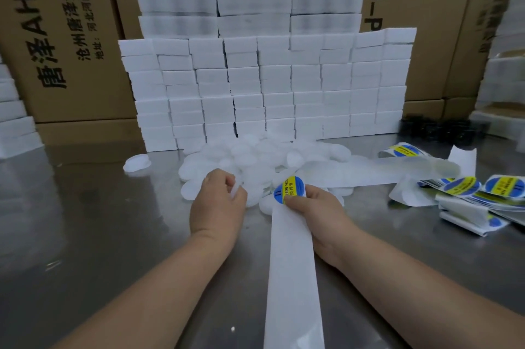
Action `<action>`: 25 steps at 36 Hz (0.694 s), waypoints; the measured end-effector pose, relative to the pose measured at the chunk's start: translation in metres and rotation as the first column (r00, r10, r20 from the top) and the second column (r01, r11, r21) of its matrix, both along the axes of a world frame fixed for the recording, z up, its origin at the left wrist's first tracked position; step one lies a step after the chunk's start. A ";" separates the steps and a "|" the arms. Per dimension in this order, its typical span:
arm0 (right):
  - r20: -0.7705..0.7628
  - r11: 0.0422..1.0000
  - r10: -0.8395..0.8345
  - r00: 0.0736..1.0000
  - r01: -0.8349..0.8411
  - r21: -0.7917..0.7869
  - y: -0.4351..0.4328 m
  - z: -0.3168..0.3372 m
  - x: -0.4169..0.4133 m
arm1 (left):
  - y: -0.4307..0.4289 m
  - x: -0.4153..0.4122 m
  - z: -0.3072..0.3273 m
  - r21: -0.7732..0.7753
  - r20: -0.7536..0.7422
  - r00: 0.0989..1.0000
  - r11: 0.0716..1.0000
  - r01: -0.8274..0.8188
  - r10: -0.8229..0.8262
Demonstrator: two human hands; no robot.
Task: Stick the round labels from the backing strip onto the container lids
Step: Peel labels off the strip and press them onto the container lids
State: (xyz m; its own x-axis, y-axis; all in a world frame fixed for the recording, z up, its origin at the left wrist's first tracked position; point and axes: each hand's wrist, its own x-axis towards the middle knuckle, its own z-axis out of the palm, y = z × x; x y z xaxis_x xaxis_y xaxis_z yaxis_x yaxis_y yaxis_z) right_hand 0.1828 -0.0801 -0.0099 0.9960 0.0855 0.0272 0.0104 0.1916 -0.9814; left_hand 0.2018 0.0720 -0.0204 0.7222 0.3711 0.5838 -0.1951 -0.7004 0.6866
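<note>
A heap of white round lids (255,155) lies on the steel table in front of me. My left hand (217,201) reaches into the near edge of the heap, its fingers curled round one white lid (235,192). My right hand (315,209) pinches a round blue-and-yellow label (289,189) at the top of a long white backing strip (292,277). The strip runs down toward me and off the bottom of the view. The label's top edge stands up from the strip.
A wall of stacked white foam blocks (267,87) stands behind the heap, with cardboard boxes (65,36) behind it. Folded label strips (483,195) and loose backing paper (377,169) lie at the right. One lone lid (137,162) sits at the left. Black items (437,128) stand at the back right.
</note>
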 end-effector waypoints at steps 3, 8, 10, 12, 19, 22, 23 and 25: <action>-0.001 1.000 -0.009 1.000 0.009 0.027 -0.002 0.000 -0.002 | -0.006 -0.003 0.003 -0.188 0.051 0.998 0.981 0.043 -0.034; 0.017 0.998 0.025 1.000 -0.026 0.058 -0.002 -0.002 -0.003 | -0.025 -0.011 0.007 -0.312 0.030 0.982 0.931 0.188 -0.189; 0.022 0.994 0.060 0.998 -0.062 0.093 -0.004 -0.002 -0.005 | -0.033 -0.015 0.008 -0.232 -0.023 0.961 0.937 0.262 -0.274; 0.034 0.985 0.108 0.994 -0.111 0.134 -0.006 -0.001 -0.006 | -0.037 -0.019 0.007 -0.069 -0.083 0.938 0.941 0.331 -0.336; 0.075 0.961 0.217 0.973 -0.226 0.160 -0.010 0.000 -0.008 | -0.032 -0.018 0.005 0.177 -0.092 0.945 0.929 0.324 -0.312; 0.093 0.963 0.229 0.969 -0.239 0.126 -0.009 0.000 -0.006 | -0.026 -0.018 0.006 0.182 -0.077 0.944 0.926 0.330 -0.321; 0.098 0.966 0.229 0.968 -0.239 0.103 -0.009 -0.001 -0.006 | -0.025 -0.018 0.006 0.185 -0.078 0.944 0.926 0.330 -0.321; 0.094 0.976 0.203 0.975 -0.209 0.058 -0.008 -0.001 -0.004 | -0.021 -0.017 0.007 0.202 -0.077 0.946 0.924 0.324 -0.315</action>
